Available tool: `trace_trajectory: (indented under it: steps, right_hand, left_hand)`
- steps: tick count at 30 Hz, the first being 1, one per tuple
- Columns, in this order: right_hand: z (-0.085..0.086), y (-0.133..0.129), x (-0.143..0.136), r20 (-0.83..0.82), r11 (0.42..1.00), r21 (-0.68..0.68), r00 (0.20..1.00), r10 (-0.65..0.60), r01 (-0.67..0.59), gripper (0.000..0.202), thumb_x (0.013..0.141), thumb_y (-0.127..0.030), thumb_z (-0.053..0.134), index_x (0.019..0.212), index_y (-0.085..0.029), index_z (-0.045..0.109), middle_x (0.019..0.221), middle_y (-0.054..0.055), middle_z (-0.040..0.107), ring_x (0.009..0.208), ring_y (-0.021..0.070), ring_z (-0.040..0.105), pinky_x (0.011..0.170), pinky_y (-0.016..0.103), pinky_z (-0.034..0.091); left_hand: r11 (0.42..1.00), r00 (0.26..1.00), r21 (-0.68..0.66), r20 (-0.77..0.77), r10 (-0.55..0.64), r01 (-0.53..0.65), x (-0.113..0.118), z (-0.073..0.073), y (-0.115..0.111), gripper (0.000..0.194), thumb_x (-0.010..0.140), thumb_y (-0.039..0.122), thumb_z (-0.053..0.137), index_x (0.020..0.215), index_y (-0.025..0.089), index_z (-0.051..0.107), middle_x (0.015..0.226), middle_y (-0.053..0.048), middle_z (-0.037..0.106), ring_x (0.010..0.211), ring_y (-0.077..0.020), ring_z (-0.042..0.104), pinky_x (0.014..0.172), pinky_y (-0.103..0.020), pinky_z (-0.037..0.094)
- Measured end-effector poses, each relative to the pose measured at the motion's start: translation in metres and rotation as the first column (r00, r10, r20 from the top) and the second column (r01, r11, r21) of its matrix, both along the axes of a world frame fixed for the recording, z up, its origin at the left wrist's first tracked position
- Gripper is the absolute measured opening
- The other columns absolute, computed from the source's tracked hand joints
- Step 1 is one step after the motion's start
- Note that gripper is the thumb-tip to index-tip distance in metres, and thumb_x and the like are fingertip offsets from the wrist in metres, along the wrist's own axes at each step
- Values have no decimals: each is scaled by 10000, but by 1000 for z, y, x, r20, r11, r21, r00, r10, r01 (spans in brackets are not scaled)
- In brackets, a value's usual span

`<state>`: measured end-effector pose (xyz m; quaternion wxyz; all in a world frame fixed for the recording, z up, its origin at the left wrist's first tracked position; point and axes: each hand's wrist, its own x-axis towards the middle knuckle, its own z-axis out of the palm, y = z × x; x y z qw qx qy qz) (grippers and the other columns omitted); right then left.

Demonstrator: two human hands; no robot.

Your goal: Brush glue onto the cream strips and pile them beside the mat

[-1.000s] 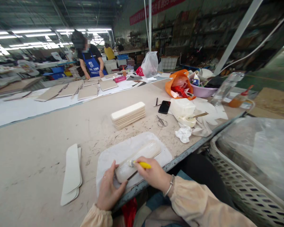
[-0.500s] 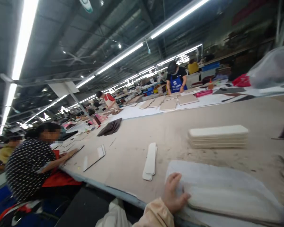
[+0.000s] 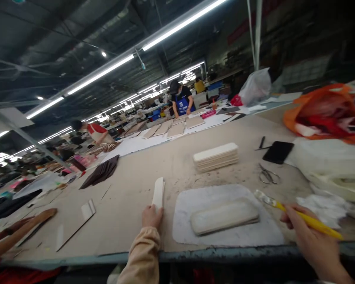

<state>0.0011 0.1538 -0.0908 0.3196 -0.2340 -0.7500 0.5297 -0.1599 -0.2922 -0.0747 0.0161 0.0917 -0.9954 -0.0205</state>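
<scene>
My left hand (image 3: 152, 217) is closed around the near end of a small stack of white rounded strips (image 3: 158, 192) lying on the table. In my right hand (image 3: 309, 232) is a paintbrush (image 3: 301, 217) with a yellow handle, its pale bristles pointing left over the tabletop. Between the hands, a rounded off-white panel (image 3: 225, 216) rests on a white sheet (image 3: 183, 228). Another piece shows under its right end. Behind the sheet stands a neat stack of white rounded pieces (image 3: 215, 157).
Scissors (image 3: 268, 175), a black phone-like slab (image 3: 278, 152), a pale plastic tub (image 3: 331, 161) and crumpled white tissue (image 3: 325, 209) lie to the right. An orange bag (image 3: 319, 106) sits behind them. A co-worker's arms (image 3: 23, 227) reach in at left; another person (image 3: 182, 100) works across the table.
My view has turned right. My left hand has left the sheet's edge and now grips the white strips. The right hand with the paintbrush has come clearly into view.
</scene>
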Motion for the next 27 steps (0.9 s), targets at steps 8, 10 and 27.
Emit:
trace_trajectory:
  steps: [8, 10, 27]
  right_hand:
    - [-1, -7, -6, -27, 995, -95, 999, 24, -26, 295, 829, -486, 513, 868, -197, 559, 647, 1, 554, 571, 159, 504, 595, 313, 458]
    - [-2, -8, -5, -52, 995, -95, 998, 35, -40, 292, 838, -478, 513, 877, -194, 563, 647, 2, 556, 572, 155, 509, 583, 303, 462]
    - [2, -27, -8, -308, 983, -126, 947, 89, -134, 177, 874, -338, 548, 996, -224, 605, 978, 56, 642, 725, 146, 612, 641, 288, 514]
  left_hand:
    - [993, 989, -70, 123, -83, 92, -9, 9, -9, 473, 834, 442, 344, 895, 120, 685, 1012, -192, 669, 966, -278, 620, 799, -327, 424]
    - [992, 985, -58, 138, -102, 111, -12, 11, -13, 453, 840, 417, 330, 810, 153, 697, 912, -160, 699, 886, -268, 642, 720, -315, 429]
    - [887, 807, 238, -550, -213, 396, 36, 68, 7, 275, 824, 444, 463, 870, 213, 604, 826, -41, 659, 766, -180, 595, 697, -261, 450]
